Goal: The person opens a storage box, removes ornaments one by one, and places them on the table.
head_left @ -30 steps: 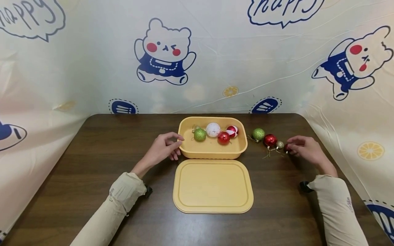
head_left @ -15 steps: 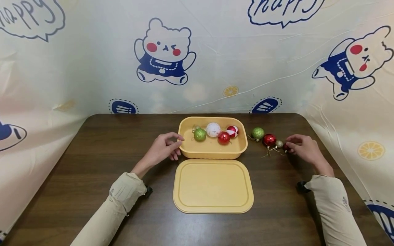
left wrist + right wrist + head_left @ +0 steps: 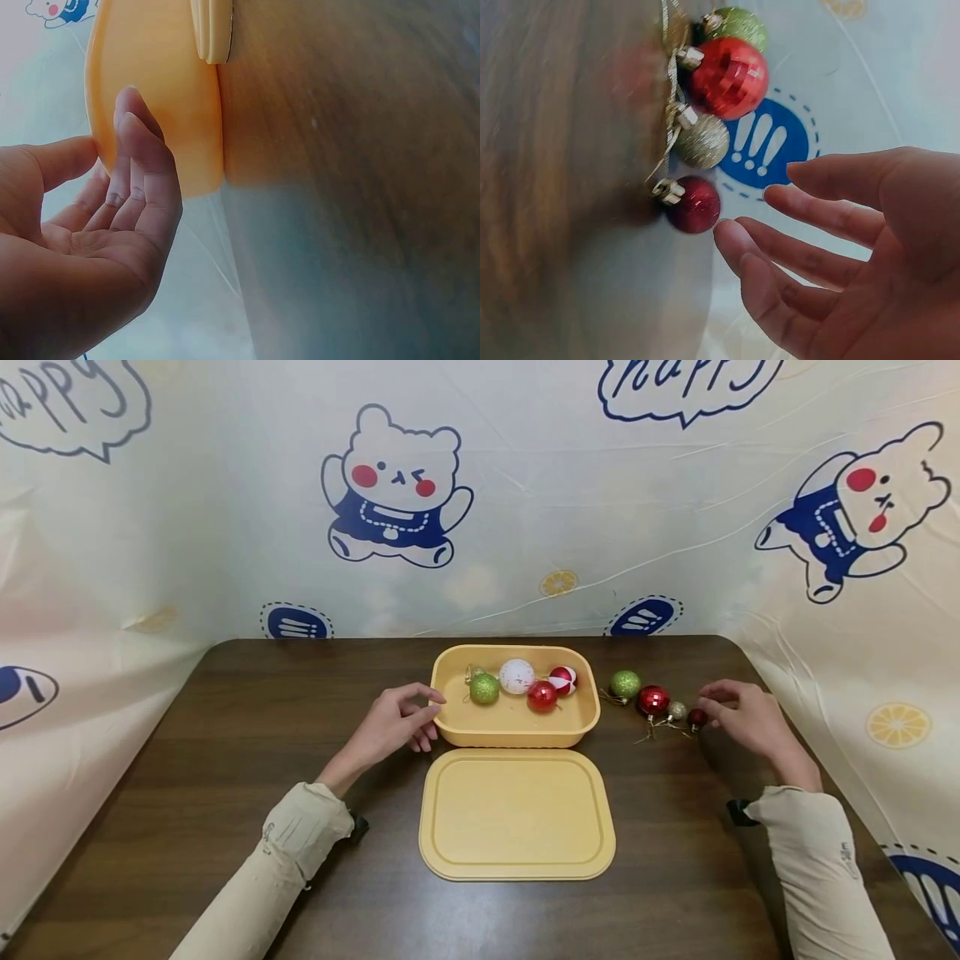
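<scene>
At the left end of a yellow plastic box [image 3: 517, 732], my left hand [image 3: 393, 718] has its loosely bent fingers and thumb at the wall and rim. The left wrist view shows that hand [image 3: 112, 217] against the box's end wall [image 3: 161, 67]. My right hand [image 3: 746, 718] is beside a small dark red Christmas ball [image 3: 697, 719], fingers spread and nothing between them. In the right wrist view, fingertips come right up to the dark red ball [image 3: 695, 205]. Lined up with it are a small gold ball [image 3: 677, 711], a shiny red ball [image 3: 653, 700] and a glittery green ball [image 3: 625, 684].
Inside the box lie a green ball [image 3: 484, 689], a white speckled ball [image 3: 517, 677], a red ball [image 3: 542, 696] and a red-and-white ball [image 3: 562, 680]. Its flat yellow lid [image 3: 517, 814] lies in front on the dark wooden table [image 3: 300, 893]. A printed curtain [image 3: 525, 485] hangs behind.
The row of balls on the table has shifted slightly left. My right fingers have come off the dark red ball a little, and it shows more fully. The left hand keeps its place.
</scene>
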